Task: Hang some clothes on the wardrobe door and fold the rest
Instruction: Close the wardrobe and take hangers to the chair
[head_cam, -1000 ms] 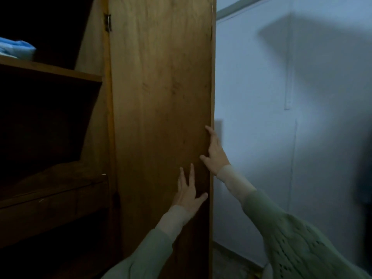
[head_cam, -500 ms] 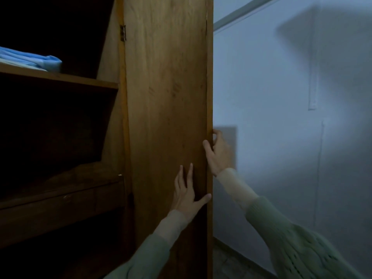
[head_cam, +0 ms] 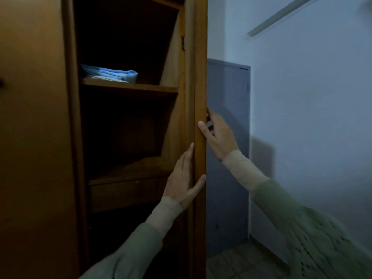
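Swung from broad face-on to nearly edge-on since a second ago, wardrobe door (head_cam: 200, 97) now showing only its narrow front edge, with more of the wardrobe's inside revealed. Left hand (head_cam: 184, 178) lying against the inner side of that edge, fingers straight and pointing up, thumb (head_cam: 198, 183) hooking across the edge front; pressing, not clenching. Right hand (head_cam: 218, 135) gripping the same edge from the outer side higher up, thumb (head_cam: 202, 126) wrapping onto the front, fingers curling behind; fingertips blurred. Pale cuffs and green knit sleeves (head_cam: 302, 228) reaching in from the lower right. Folded blue clothes (head_cam: 109, 74) sitting on the upper shelf (head_cam: 128, 88), toward its left end. Grey panel (head_cam: 228, 158) standing just behind the door, against the pale wall (head_cam: 312, 117).
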Demonstrator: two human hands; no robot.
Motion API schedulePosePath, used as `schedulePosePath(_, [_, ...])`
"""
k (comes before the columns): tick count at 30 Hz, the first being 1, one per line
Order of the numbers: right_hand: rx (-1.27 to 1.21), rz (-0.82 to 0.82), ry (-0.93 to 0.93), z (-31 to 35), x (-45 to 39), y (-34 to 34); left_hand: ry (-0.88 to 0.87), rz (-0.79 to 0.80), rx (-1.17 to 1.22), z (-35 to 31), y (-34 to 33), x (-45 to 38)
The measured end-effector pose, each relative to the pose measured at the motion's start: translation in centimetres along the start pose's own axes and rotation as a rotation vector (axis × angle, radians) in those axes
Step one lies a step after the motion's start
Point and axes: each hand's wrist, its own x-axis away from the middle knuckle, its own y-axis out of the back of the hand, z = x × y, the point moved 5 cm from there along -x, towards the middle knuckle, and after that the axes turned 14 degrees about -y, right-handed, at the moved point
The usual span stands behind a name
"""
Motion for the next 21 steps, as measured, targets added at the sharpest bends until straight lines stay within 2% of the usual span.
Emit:
schedulePosePath(5, [0.023, 0.049, 0.104, 3.8, -0.9, -4.5, 0.032, -0.075, -0.171, 2.2, 5.4, 1.8])
schedulePosePath(11, [-0.038, 0.135, 0.119, 7.4, -1.2, -11.4, 0.054, -0.110, -0.411, 5.0, 10.6, 4.3])
schedulePosePath(15, [-0.056, 0.199, 0.112, 9.7, -1.5, -15.4, 0.080, -0.138, -0.489, 7.5, 13.8, 5.8])
schedulePosePath(21, [-0.013, 0.165, 0.129, 12.1, -2.9, -21.9, 0.054, -0.098, -0.593, 13.2, 18.2, 7.2])
